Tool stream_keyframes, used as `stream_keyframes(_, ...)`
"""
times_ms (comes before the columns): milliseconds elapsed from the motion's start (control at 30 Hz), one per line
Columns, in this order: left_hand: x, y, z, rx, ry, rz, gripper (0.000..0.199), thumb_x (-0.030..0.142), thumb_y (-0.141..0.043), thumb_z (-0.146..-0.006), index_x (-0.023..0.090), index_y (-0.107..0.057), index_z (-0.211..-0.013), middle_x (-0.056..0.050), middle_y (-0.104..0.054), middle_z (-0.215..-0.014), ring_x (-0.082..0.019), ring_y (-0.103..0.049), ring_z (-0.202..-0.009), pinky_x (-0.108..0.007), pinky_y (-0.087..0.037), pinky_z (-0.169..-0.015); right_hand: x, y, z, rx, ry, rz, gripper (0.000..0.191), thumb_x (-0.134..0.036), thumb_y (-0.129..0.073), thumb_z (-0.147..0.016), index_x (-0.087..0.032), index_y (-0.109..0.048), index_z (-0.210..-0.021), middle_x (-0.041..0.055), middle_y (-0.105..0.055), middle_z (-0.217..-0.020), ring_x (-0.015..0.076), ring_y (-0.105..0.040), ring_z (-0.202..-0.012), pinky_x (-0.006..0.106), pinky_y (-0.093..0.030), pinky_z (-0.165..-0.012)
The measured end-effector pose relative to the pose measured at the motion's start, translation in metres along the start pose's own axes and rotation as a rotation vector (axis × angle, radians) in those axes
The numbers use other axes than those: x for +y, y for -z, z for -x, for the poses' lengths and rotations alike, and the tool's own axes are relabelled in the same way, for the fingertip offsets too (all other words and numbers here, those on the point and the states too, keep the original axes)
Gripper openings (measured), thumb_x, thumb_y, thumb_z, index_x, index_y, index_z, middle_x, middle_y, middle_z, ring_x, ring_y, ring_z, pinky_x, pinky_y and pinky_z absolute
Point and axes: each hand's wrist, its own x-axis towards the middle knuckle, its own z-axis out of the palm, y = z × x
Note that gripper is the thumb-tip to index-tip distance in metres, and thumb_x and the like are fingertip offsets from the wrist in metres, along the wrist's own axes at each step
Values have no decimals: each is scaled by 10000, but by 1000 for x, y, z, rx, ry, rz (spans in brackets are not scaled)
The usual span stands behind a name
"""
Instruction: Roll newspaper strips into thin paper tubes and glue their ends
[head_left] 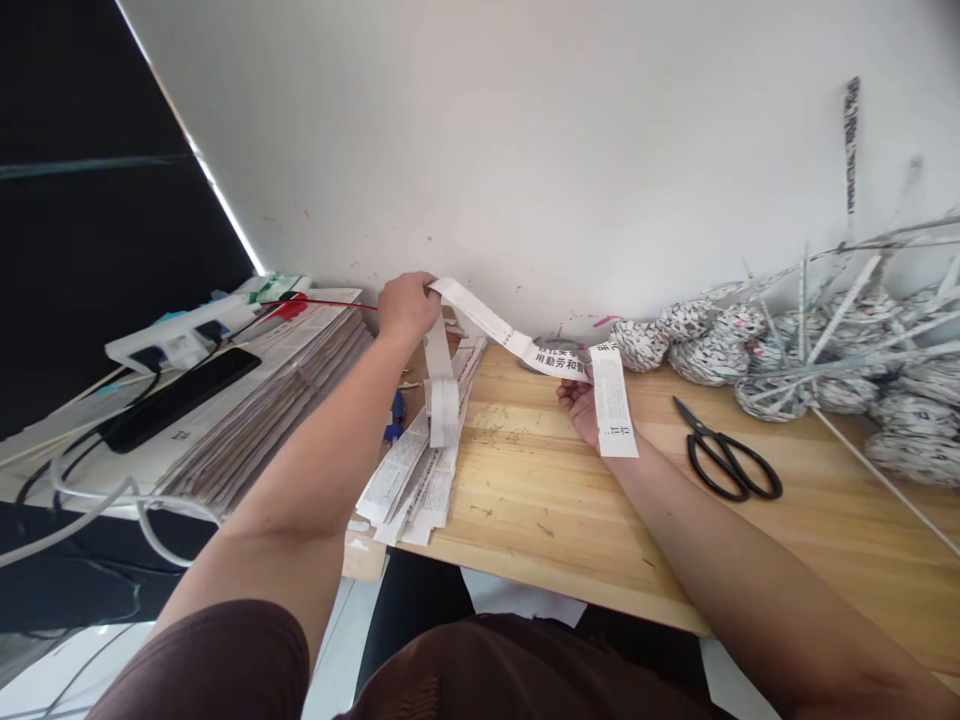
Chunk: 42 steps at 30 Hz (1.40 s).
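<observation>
left hand (pixel 409 308) fingers pinched on newspaper strip (pixel 495 325), which slants above surface (pixel 525 480) down to right hand (pixel 579 408); right fingers curled, holding it, grip partly hidden by paper. strip pile (pixel 409 490) beside left forearm, scissors (pixel 724 455) right of right forearm.

You see through one camera, worn on your head, looking forward and down along your outstretched arms (pixel 322 440) at the nearby tabletop (pixel 517 500), with the pale wall (pixel 525 150) facing you across the upper half.
</observation>
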Motion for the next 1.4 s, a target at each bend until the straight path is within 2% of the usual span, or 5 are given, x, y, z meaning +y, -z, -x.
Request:
stream_keyframes(333,12,46,-3,174,-121,357,309,241,-483,-825,154,-709,-1018,-70,-708,-968,-207,-626,-932,-306,-455,-838,-7,-17,9,85,-12,36,114,-248,-491,-795,-186,-566,-735,35,-621,-550,149,-591,-483,241,-480,-442)
stream_keyframes(533,22,62,86,-671,-326,249,162,235,-571,-718,188,-715,-777,-2,-676,-688,-163,-613,-653,-256,-441,-622,-8,-26,15,126,-19,99,92,-232,-509,-756,-173,-579,-743,40,-617,-527,167,-583,-471,248,-436,-404)
stream_keyframes(700,1,26,128,-829,-467,195,293,100,-511,-661,231,-701,-842,-14,-720,-910,-184,-645,-870,-262,-458,-776,-7,-28,16,103,-1,150,106,-215,-501,-754,-156,-588,-741,50,-642,-554,171,-579,-470,254,-414,-402)
stream_keyframes(1033,3,-13,126,-772,-337,67,363,112,-518,-704,240,-757,-945,-59,-747,-979,-234,-677,-953,-292,-480,-822,-5,-25,14,87,-8,158,84,-224,-528,-738,-173,-594,-745,34,-647,-567,164,-584,-486,253,-426,-423)
stream_keyframes(1400,-3,-12,83,-135,-84,298,369,256,-406,-883,183,-694,-1102,-71,-700,-1140,-207,-620,-1088,-308,-441,-961,-5,-24,14,64,8,147,93,-223,-516,-742,-169,-586,-713,32,-644,-557,154,-573,-472,245,-414,-414)
